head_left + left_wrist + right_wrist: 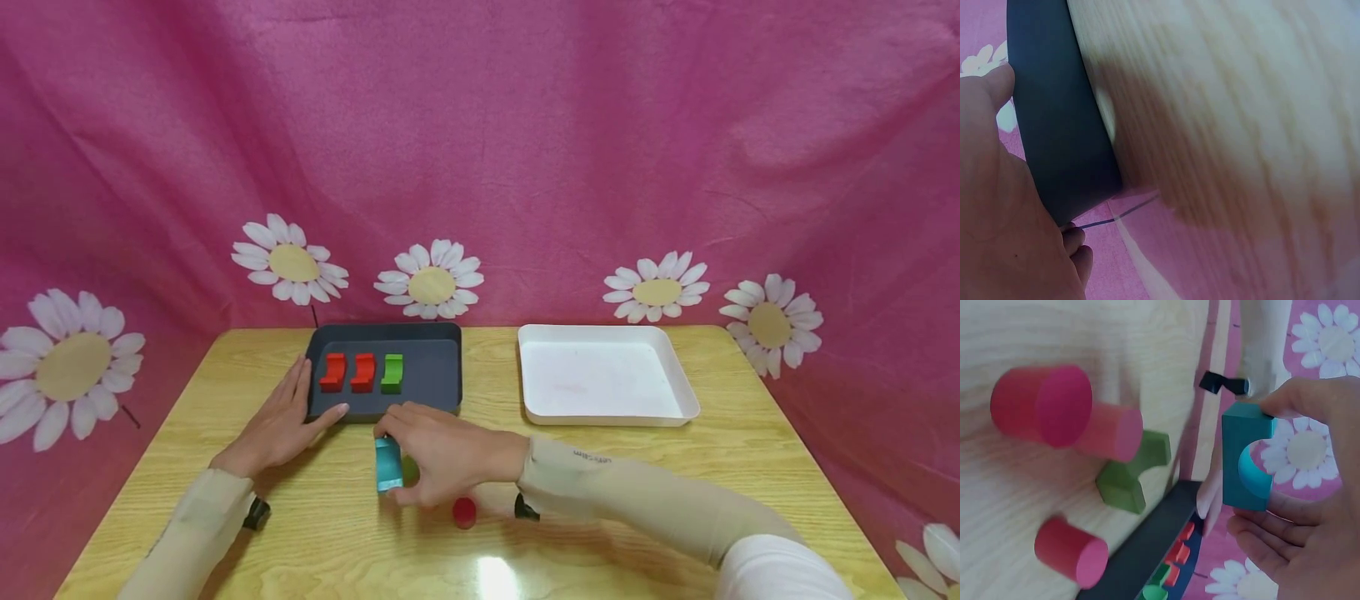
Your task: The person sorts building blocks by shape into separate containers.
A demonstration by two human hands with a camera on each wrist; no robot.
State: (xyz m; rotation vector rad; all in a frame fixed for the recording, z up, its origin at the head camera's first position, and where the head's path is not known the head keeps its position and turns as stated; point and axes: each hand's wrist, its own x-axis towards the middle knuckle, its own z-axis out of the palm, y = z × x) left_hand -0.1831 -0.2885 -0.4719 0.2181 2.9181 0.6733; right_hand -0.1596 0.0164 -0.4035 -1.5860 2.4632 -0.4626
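Observation:
My right hand (450,454) pinches a teal arch block (388,465) with a half-round notch, in front of the dark tray. In the right wrist view the thumb lies at one end of the block (1238,459) and the fingers at the other. My left hand (281,429) rests at the front left corner of the dark tray (435,379), fingers along its side, thumb at its front. Inside that tray stand two red arch blocks (333,372) (363,373) and a green arch block (392,374) in a row.
Under the right hand, an olive-green arch block (1121,486) and red cylinders (1063,406) (1124,434) (1072,551) are on the wooden table; the head view shows one red cylinder (464,512). A white tray (607,375) stands at the right. A pink flowered cloth (525,167) hangs behind.

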